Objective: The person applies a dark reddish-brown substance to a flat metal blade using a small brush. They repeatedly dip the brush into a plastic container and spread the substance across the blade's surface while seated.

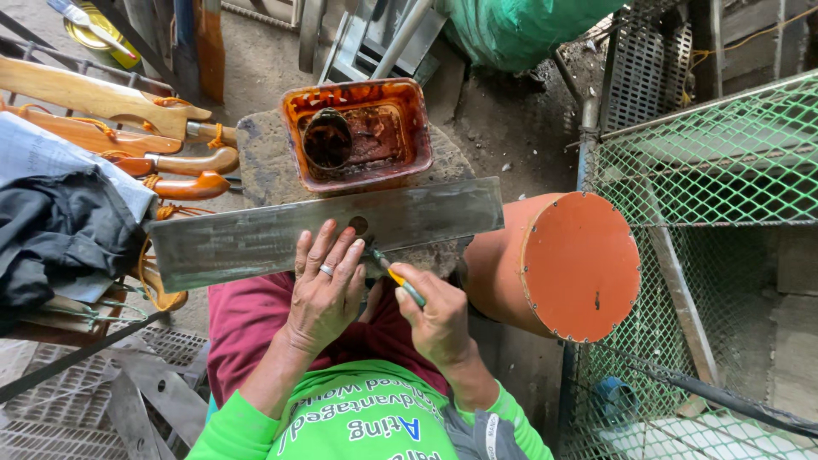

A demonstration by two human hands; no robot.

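We see our left hand (326, 285) lying flat and open, fingers spread, on a long grey metal blade (256, 238). The blade lies across a round stone surface (266, 158) in front of us, with a small round hole (359, 225) near its middle, just beside the fingertips. There is a ring on one finger of this hand.

Our right hand (436, 317) is closed around a small tool with a yellow and green handle (402, 283). The tip of the tool points to the lower edge of the blade, near the hole; we cannot tell if it touches the metal.

Behind the blade, on the same surface, stands an orange rectangular tray (358, 128) with dark, wet residue inside and a dark round object (327, 139) in its left part. To the right of us lies an orange cylinder (571, 264) with a round flat end, turned toward the camera. On the left we see several wooden handles (111, 102) of light and brown colour, and a dark cloth (60, 230) below them. At the top left is a yellow round tin (89, 32) with a brush on it. A green wire mesh (716, 153) fills the right side.
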